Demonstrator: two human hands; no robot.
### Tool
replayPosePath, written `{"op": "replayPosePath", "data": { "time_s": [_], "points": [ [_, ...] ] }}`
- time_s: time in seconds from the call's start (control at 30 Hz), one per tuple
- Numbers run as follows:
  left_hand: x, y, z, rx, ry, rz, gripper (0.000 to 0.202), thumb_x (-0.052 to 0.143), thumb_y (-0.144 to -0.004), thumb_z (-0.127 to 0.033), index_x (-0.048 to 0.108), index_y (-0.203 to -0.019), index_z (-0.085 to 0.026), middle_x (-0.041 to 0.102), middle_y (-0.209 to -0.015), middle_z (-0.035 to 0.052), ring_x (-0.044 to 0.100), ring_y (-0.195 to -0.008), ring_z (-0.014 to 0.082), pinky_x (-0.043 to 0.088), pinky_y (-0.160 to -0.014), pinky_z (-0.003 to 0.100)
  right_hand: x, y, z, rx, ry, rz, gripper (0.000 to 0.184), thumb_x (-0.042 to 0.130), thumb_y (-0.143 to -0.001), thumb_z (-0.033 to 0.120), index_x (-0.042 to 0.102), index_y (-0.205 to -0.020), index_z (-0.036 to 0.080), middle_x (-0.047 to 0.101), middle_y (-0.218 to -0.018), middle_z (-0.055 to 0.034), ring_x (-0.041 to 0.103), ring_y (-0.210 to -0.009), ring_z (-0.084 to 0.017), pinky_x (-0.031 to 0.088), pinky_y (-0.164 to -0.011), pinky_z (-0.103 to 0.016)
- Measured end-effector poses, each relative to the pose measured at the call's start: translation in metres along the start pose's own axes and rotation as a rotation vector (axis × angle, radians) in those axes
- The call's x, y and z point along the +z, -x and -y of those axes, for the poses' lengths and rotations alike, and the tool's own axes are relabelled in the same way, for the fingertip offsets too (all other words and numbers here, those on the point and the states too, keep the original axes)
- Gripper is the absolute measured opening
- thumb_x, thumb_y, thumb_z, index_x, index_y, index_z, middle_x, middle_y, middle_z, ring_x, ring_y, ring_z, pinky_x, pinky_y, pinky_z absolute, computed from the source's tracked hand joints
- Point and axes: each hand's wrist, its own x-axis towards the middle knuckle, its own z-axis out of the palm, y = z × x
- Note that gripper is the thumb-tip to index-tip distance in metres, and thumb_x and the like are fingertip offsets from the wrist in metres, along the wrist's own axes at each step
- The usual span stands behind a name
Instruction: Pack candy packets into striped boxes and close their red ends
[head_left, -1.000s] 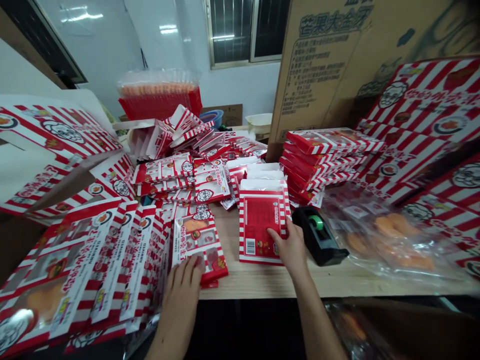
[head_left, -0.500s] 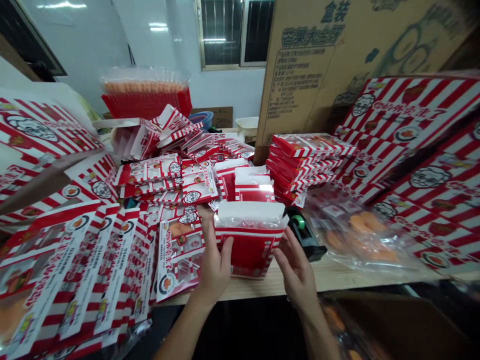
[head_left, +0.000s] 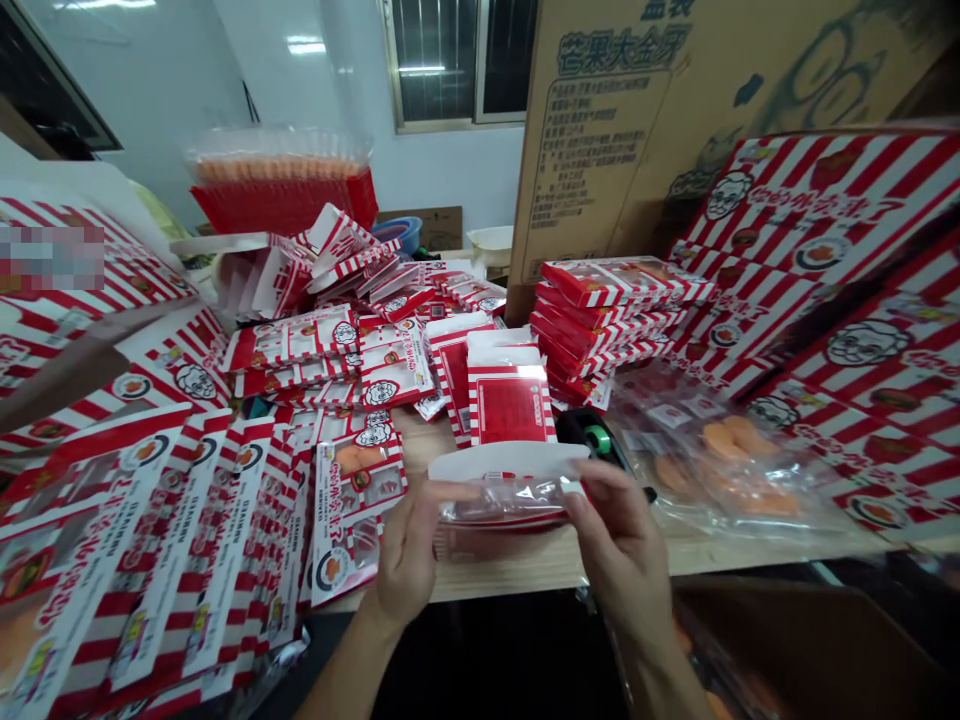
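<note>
A red-and-white striped snack box (head_left: 508, 458) is held low over the table's front edge, its open top tipped toward me and its white flap up at the back. Across the opening shows clear plastic wrap (head_left: 521, 495). My left hand (head_left: 409, 550) grips the box's left end, the fingers lying along its top edge. The right end is between the thumb and fingers of my right hand (head_left: 622, 535), beside a small white tab. Just beyond my right hand lies a black tape dispenser (head_left: 598, 438) with green tape. Behind the held box, similar boxes (head_left: 511, 400) with raised white flaps lean together.
Striped boxes (head_left: 187, 540) stand in a row at left; a flat box pile (head_left: 615, 300) is behind right. Clear bags of orange food pieces (head_left: 739, 460) lie at right. A big cardboard carton (head_left: 600, 150) stands behind, and a blue bowl (head_left: 401, 235) sits farther back.
The box has tilted from showing its red face to showing its open top, and sits lower. My right fingers have closed in on its right end.
</note>
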Motion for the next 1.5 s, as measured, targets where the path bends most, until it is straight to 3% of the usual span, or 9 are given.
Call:
{"op": "replayPosePath", "data": {
  "time_s": [0.1,0.2,0.37,0.47,0.8,0.97,1.17,1.3,1.5],
  "points": [
    [0.001,-0.009,-0.008,-0.223,0.326,-0.065,0.027,0.046,-0.091,-0.032,0.057,-0.115,-0.026,0.065,-0.118,0.0051,0.064,-0.099,0.0189,0.052,-0.082,0.031,-0.001,-0.003,0.002,0.164,-0.209,0.092,0.056,0.059,-0.086,0.027,0.037,-0.136,0.036,0.067,-0.112,-0.0057,0.065,-0.096,-0.019,0.053,-0.080,-0.033],
    [-0.006,-0.021,-0.011,-0.269,0.600,0.109,0.052,0.056,-0.087,-0.025,0.038,-0.134,-0.037,0.047,-0.140,0.0040,0.057,-0.114,0.0186,0.048,-0.092,0.034,-0.004,-0.008,0.002,0.170,-0.256,0.226,0.032,0.059,-0.086,0.025,0.060,-0.116,0.035,0.066,-0.117,-0.0031,0.060,-0.110,-0.020,0.047,-0.093,-0.037],
    [-0.019,-0.040,-0.013,-0.222,0.652,0.435,0.029,0.049,-0.089,-0.013,0.072,-0.093,-0.029,0.061,-0.127,0.0005,0.057,-0.115,0.0213,0.041,-0.101,0.040,-0.009,-0.014,0.002,0.098,-0.305,0.292,0.017,0.059,-0.086,0.023,0.072,-0.082,0.033,0.064,-0.120,0.0004,0.062,-0.105,-0.020,0.047,-0.091,-0.038],
    [-0.021,-0.041,-0.013,-0.173,0.652,0.412,0.032,0.047,-0.089,-0.015,0.074,-0.079,-0.028,0.065,-0.119,0.0007,0.059,-0.110,0.0220,0.043,-0.096,0.043,-0.010,-0.016,0.005,0.084,-0.204,0.288,0.016,0.062,-0.084,0.023,0.071,-0.073,0.030,0.065,-0.116,0.0010,0.061,-0.103,-0.017,0.047,-0.086,-0.031],
    [-0.023,-0.038,-0.016,-0.172,0.272,0.394,0.026,0.054,-0.089,-0.020,0.061,-0.112,-0.031,0.065,-0.118,0.0001,0.059,-0.107,0.0144,0.045,-0.092,0.027,0.007,-0.015,0.024,0.095,0.056,0.097,0.014,0.073,-0.071,0.021,0.062,-0.078,0.025,0.069,-0.084,0.0018,0.063,-0.078,-0.014,0.048,-0.069,-0.023],
    [-0.025,-0.039,-0.016,-0.135,0.342,0.407,0.016,0.055,-0.088,-0.020,0.069,-0.093,-0.025,0.069,-0.110,0.0027,0.063,-0.102,0.0155,0.048,-0.089,0.029,0.004,-0.020,0.029,0.008,0.127,0.228,0.003,0.069,-0.076,0.021,0.070,-0.076,0.025,0.071,-0.081,-0.0008,0.065,-0.079,-0.015,0.050,-0.070,-0.024],
    [-0.036,-0.044,-0.020,-0.012,0.198,0.516,0.021,0.057,-0.086,-0.024,0.071,-0.101,-0.030,0.070,-0.110,0.0047,0.063,-0.106,0.0192,0.051,-0.091,0.034,-0.008,-0.035,0.035,-0.034,0.114,0.407,0.005,0.073,-0.074,0.028,0.074,-0.070,0.024,0.073,-0.076,-0.0033,0.069,-0.073,-0.018,0.056,-0.069,-0.030],
    [-0.037,-0.040,-0.023,0.049,0.065,0.483,0.017,0.062,-0.083,-0.030,0.073,-0.094,-0.028,0.069,-0.112,0.0062,0.063,-0.106,0.0210,0.051,-0.091,0.037,-0.018,-0.030,0.028,-0.103,0.155,0.529,0.010,0.075,-0.071,0.027,0.076,-0.081,0.028,0.073,-0.099,-0.0064,0.069,-0.088,-0.022,0.056,-0.078,-0.036],
    [-0.027,-0.028,-0.021,0.014,0.082,0.341,0.014,0.064,-0.081,-0.022,0.074,-0.090,-0.025,0.071,-0.107,0.0065,0.067,-0.094,0.0178,0.055,-0.082,0.029,-0.032,-0.015,0.009,-0.043,0.105,0.444,0.015,0.062,-0.083,0.031,0.074,-0.092,0.030,0.062,-0.123,-0.0068,0.061,-0.108,-0.024,0.049,-0.090,-0.041]
  ]
}}
